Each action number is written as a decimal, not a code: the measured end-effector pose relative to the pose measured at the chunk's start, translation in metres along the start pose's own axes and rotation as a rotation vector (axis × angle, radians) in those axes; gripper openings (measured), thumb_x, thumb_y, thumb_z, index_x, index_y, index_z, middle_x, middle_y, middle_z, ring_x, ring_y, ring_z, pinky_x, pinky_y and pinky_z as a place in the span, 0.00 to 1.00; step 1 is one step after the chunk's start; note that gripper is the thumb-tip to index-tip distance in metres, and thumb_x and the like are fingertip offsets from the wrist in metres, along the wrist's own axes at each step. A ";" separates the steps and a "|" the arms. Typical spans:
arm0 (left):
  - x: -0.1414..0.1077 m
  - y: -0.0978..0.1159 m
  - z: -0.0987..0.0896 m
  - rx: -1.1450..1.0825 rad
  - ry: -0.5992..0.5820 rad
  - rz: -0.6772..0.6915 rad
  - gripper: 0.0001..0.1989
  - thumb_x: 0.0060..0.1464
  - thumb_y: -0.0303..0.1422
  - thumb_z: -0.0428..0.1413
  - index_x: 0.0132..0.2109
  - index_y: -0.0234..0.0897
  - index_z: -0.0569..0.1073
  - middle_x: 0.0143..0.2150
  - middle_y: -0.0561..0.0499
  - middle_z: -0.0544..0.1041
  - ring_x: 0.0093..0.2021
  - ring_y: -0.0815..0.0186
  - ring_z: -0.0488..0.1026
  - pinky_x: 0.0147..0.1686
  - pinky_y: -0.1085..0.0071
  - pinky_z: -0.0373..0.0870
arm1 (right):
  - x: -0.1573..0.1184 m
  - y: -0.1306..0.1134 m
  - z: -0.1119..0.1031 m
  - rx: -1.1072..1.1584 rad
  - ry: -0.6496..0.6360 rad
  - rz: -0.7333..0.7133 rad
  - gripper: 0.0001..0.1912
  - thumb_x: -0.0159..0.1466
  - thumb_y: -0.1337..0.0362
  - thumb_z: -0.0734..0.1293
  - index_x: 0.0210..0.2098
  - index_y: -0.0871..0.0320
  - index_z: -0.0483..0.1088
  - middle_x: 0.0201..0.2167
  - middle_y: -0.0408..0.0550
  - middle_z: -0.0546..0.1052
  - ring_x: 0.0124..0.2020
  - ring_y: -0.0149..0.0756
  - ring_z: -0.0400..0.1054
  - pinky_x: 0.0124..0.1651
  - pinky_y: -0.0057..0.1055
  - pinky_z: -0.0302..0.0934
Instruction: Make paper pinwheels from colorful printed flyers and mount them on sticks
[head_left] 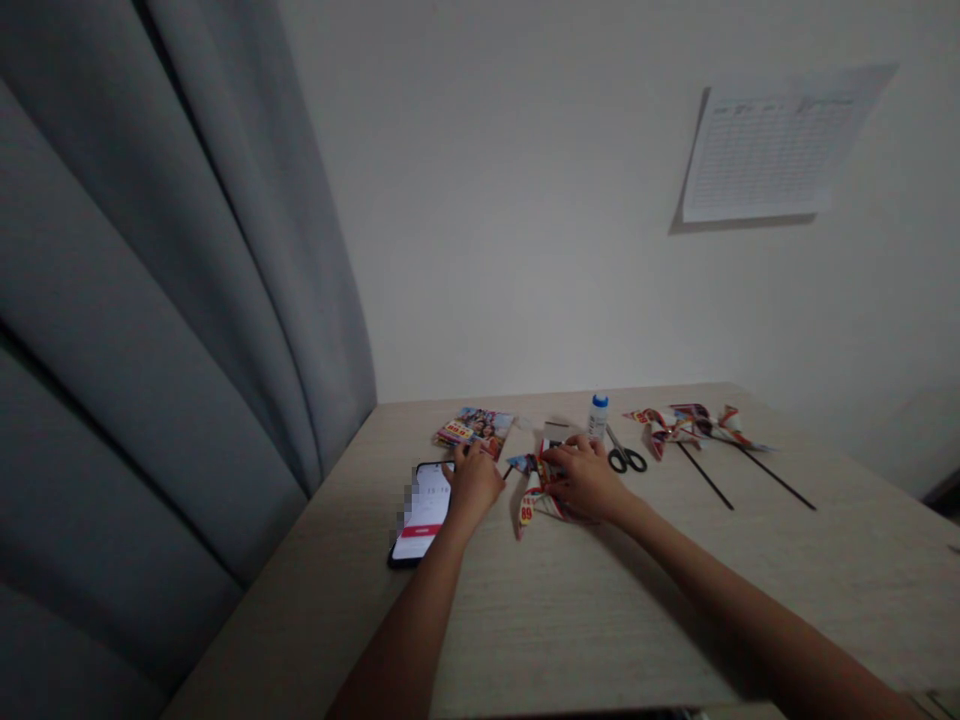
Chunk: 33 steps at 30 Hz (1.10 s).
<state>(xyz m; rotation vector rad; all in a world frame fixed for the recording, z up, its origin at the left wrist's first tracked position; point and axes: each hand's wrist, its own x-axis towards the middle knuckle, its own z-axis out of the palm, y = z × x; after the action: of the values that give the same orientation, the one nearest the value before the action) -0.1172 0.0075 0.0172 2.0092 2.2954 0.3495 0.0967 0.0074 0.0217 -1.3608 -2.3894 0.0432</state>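
A paper pinwheel (531, 492) with printed colours lies on the table between my hands. My right hand (589, 478) is on its right side, fingers closed on the paper. My left hand (475, 485) is left of the pinwheel, over the right edge of a lit phone (421, 515); a short dark stick shows between this hand and the pinwheel, and its fingers are bent, with what they hold too small to make out. Behind my left hand lies a stack of printed paper (480, 425).
A glue bottle (598, 415) with a blue cap stands behind my right hand, beside black-handled scissors (627, 458). Two finished-looking pinwheels (694, 425) on dark sticks lie at the right of the table (525, 630). A grey curtain (225, 250) hangs at the left.
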 end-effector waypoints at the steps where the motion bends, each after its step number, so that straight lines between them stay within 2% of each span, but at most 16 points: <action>1: 0.000 0.000 -0.001 -0.004 -0.003 -0.002 0.14 0.53 0.31 0.59 0.47 0.45 0.80 0.71 0.49 0.62 0.69 0.47 0.53 0.62 0.39 0.56 | 0.000 0.000 0.002 0.002 -0.001 0.007 0.22 0.60 0.58 0.73 0.53 0.53 0.74 0.48 0.54 0.80 0.55 0.54 0.63 0.57 0.52 0.51; 7: -0.001 0.002 -0.005 -0.020 -0.044 -0.004 0.16 0.51 0.32 0.60 0.49 0.44 0.79 0.72 0.48 0.61 0.70 0.45 0.51 0.63 0.38 0.53 | 0.000 0.004 0.006 0.070 -0.034 0.053 0.27 0.58 0.58 0.74 0.57 0.51 0.73 0.51 0.53 0.79 0.56 0.54 0.62 0.55 0.47 0.51; 11: -0.001 0.000 -0.002 -0.027 -0.027 0.005 0.19 0.50 0.32 0.60 0.51 0.43 0.78 0.71 0.47 0.62 0.69 0.44 0.52 0.63 0.36 0.52 | 0.000 0.004 0.006 0.105 -0.063 0.080 0.26 0.59 0.58 0.73 0.57 0.51 0.73 0.51 0.52 0.79 0.56 0.52 0.62 0.56 0.46 0.50; 17: 0.000 -0.001 0.003 -0.066 0.013 0.020 0.24 0.51 0.29 0.58 0.56 0.43 0.76 0.69 0.45 0.64 0.69 0.43 0.52 0.63 0.35 0.51 | 0.001 0.008 0.005 0.131 -0.096 0.095 0.13 0.59 0.58 0.73 0.44 0.52 0.79 0.49 0.51 0.79 0.57 0.52 0.62 0.56 0.46 0.49; 21: -0.002 0.002 0.000 -0.102 0.037 0.017 0.20 0.52 0.27 0.56 0.52 0.43 0.78 0.68 0.47 0.67 0.67 0.43 0.55 0.62 0.35 0.52 | -0.001 0.011 0.004 0.149 -0.062 0.103 0.12 0.57 0.62 0.74 0.41 0.52 0.79 0.48 0.53 0.79 0.55 0.51 0.63 0.56 0.47 0.50; 24: -0.003 0.003 -0.005 -0.127 0.046 0.016 0.13 0.54 0.28 0.56 0.45 0.42 0.80 0.65 0.46 0.70 0.65 0.45 0.58 0.60 0.39 0.57 | -0.003 0.011 0.002 0.170 -0.033 0.116 0.11 0.56 0.65 0.74 0.40 0.53 0.79 0.47 0.53 0.78 0.54 0.50 0.64 0.55 0.46 0.51; 27: -0.002 0.003 -0.009 -0.139 0.031 0.010 0.08 0.55 0.30 0.58 0.40 0.40 0.80 0.61 0.44 0.73 0.62 0.47 0.62 0.57 0.49 0.61 | -0.003 0.012 0.002 0.167 0.014 0.110 0.09 0.57 0.65 0.73 0.39 0.52 0.78 0.45 0.53 0.78 0.52 0.49 0.65 0.55 0.47 0.50; 30: 0.000 0.002 -0.012 -0.145 0.029 0.015 0.07 0.57 0.31 0.58 0.41 0.38 0.80 0.56 0.41 0.76 0.59 0.51 0.68 0.55 0.57 0.63 | -0.002 0.013 0.002 0.143 0.063 0.067 0.08 0.58 0.68 0.71 0.37 0.52 0.77 0.43 0.50 0.79 0.52 0.49 0.64 0.54 0.46 0.50; 33: 0.002 0.001 -0.014 -0.170 0.019 0.037 0.06 0.59 0.31 0.57 0.41 0.38 0.79 0.52 0.41 0.78 0.54 0.53 0.72 0.52 0.61 0.65 | -0.003 0.015 0.001 0.134 0.108 0.005 0.11 0.57 0.72 0.68 0.38 0.51 0.75 0.44 0.47 0.79 0.53 0.48 0.63 0.54 0.45 0.49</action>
<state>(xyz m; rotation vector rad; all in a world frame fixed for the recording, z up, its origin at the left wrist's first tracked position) -0.1194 0.0076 0.0310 1.9755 2.1598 0.5493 0.1099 0.0129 0.0167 -1.2750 -2.2508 0.1262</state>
